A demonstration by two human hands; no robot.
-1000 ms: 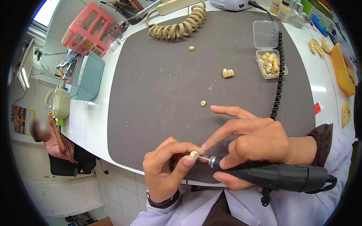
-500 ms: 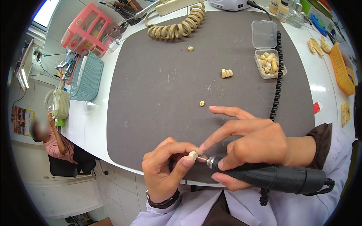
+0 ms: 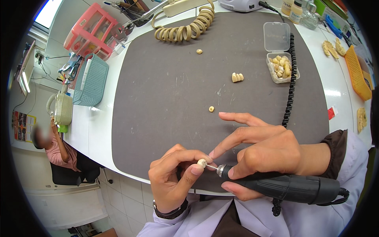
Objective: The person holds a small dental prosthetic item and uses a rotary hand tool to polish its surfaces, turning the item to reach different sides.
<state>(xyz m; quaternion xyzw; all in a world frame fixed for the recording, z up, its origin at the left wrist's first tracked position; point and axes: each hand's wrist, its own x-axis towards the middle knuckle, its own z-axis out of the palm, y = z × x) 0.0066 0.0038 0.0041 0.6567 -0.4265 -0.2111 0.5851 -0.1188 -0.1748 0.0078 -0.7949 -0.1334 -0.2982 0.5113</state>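
Between the thumb and forefinger of my left hand (image 3: 171, 177) is pinched a small cream dental crown (image 3: 202, 162). My right hand (image 3: 264, 152) grips a black rotary handpiece (image 3: 292, 187), its forefinger and another finger stretched out to the left. The thin bur (image 3: 211, 166) at the handpiece's metal nose reaches the crown's right side. On the grey mat (image 3: 158, 98) ahead of my hands lie a small crown with a hole (image 3: 211, 109), a joined piece of several teeth (image 3: 237, 77) and another single crown (image 3: 199, 51).
An open clear box (image 3: 281, 69) of tooth pieces stands at the right, a black coiled cord (image 3: 291, 87) running past it. Beige coiled tubing (image 3: 185, 32) lies at the back. A blue basket (image 3: 91, 81) and an orange basket (image 3: 357, 73) flank the mat. A person (image 3: 63, 150) sits far left.
The rear end of the handpiece has shifted very slightly left and down. Both hands and the crown are otherwise almost still.
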